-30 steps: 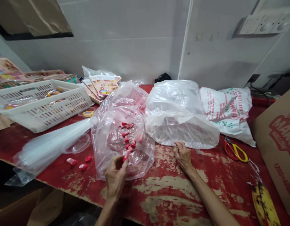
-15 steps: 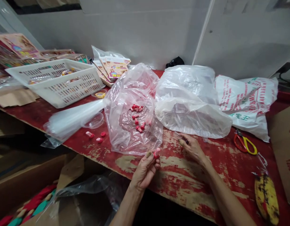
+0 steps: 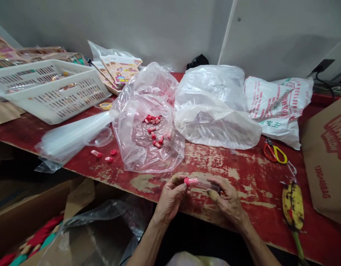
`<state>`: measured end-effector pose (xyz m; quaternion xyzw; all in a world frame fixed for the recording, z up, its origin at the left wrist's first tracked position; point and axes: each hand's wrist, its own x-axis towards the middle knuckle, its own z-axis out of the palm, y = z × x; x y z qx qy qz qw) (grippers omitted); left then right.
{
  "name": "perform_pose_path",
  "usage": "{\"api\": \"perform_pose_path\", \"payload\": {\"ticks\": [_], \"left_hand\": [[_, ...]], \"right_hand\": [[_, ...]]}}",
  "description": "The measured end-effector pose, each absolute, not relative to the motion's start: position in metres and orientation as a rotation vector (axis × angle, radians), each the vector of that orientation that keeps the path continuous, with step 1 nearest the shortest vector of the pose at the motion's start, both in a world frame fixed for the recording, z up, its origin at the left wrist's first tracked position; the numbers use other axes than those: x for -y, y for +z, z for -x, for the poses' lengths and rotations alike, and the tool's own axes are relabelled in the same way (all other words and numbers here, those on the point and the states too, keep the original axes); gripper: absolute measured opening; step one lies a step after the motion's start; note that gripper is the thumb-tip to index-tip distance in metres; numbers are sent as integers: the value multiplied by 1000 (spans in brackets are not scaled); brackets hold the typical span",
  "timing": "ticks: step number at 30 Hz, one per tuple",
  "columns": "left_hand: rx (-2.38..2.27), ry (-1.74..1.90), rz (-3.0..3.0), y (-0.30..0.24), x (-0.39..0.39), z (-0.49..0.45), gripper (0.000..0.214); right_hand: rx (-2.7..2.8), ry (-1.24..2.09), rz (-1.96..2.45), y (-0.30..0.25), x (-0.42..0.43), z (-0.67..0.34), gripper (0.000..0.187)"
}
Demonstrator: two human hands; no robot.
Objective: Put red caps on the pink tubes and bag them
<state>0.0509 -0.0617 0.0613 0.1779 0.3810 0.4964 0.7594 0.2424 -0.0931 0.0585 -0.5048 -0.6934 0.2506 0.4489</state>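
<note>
My left hand (image 3: 170,197) pinches a small red cap (image 3: 186,181) with a pink-and-white patterned body. That body sits at the mouth of a clear plastic tube (image 3: 205,184), partly inside it as far as I can see. My right hand (image 3: 225,199) is closed around the tube's other end. Beyond my hands, a pink-tinted plastic bag (image 3: 126,147) lies open with several red-capped pieces (image 3: 153,136) in it. To its right, an open whitish bag (image 3: 214,85) holds clear tubes (image 3: 206,118). A few red pieces (image 3: 109,159) lie loose on the table.
A white slotted basket (image 3: 73,99), printed cards (image 3: 117,70) and a sheaf of clear plastic bags (image 3: 73,136) are at left. Scissors (image 3: 275,153), a spotted banana (image 3: 293,207), a printed white sack (image 3: 278,107) and a carton (image 3: 325,166) are at right. The worn red table (image 3: 259,184) ends just before me.
My right hand has come left from beside the whitish bag, bringing the clear tube against the red-capped piece in my left hand. The whole view has shifted slightly.
</note>
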Motion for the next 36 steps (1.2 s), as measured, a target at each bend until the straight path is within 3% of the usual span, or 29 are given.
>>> {"api": "perform_pose_path", "payload": {"ticks": [22,36], "left_hand": [[-994,1032,-708,50,79,-57,25],[-1153,1137,-1330,49,93,-73,25]], "right_hand": [[1875,686,1220,62,102,-239,24],[1937,255,1449,54,109,-219,19]]}}
